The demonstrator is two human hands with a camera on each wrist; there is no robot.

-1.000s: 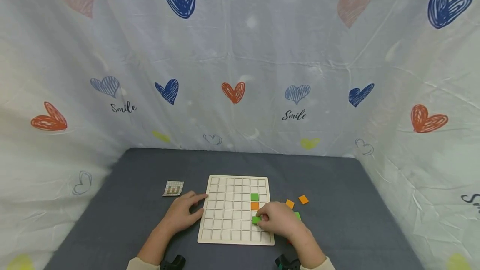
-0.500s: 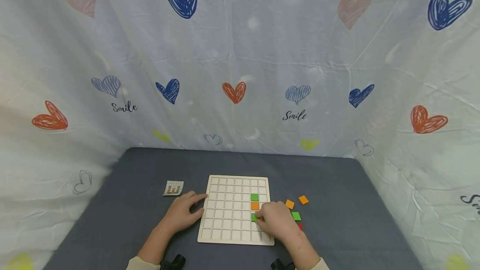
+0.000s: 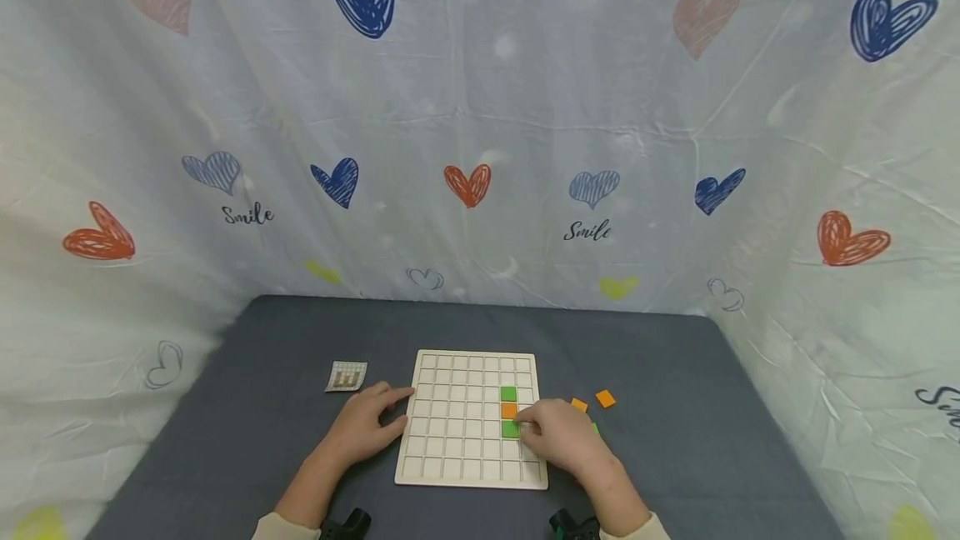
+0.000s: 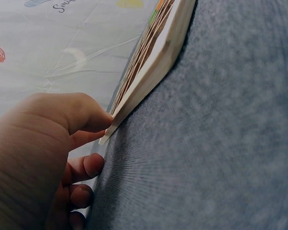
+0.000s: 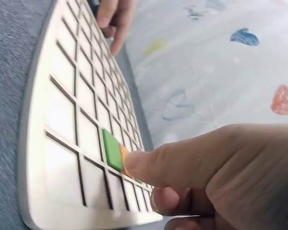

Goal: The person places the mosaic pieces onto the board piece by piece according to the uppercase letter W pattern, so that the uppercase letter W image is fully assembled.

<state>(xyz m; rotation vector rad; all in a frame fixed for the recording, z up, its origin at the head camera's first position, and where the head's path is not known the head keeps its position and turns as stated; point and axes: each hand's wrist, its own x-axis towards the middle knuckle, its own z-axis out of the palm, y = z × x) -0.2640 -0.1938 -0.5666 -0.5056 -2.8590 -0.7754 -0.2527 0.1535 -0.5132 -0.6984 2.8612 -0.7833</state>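
A pale wooden grid board (image 3: 450,446) lies on the dark table. One column on its right side holds a green tile (image 3: 508,393), an orange tile (image 3: 509,411) and a nearer green tile (image 3: 510,429), which sits flat in its cell. My right hand (image 3: 564,437) is over the board's right side, its fingertips at the edge of that nearer green tile. In the right wrist view the thumb (image 5: 170,163) lies beside the tiles, and no tile shows between thumb and fingers. My left hand (image 3: 365,423) touches the board's left edge with thumb and forefinger spread.
Right of the board lie two loose orange tiles, the farther orange tile (image 3: 605,398) in full view, and a partly hidden green tile (image 3: 596,428). A small card with a printed grid (image 3: 347,376) lies to the left. A heart-printed curtain (image 3: 517,248) stands behind the table.
The nearer green tile has moved slightly away from me and now lies flat in its cell. My right hand has drawn back to the right from it. The left hand stays put.
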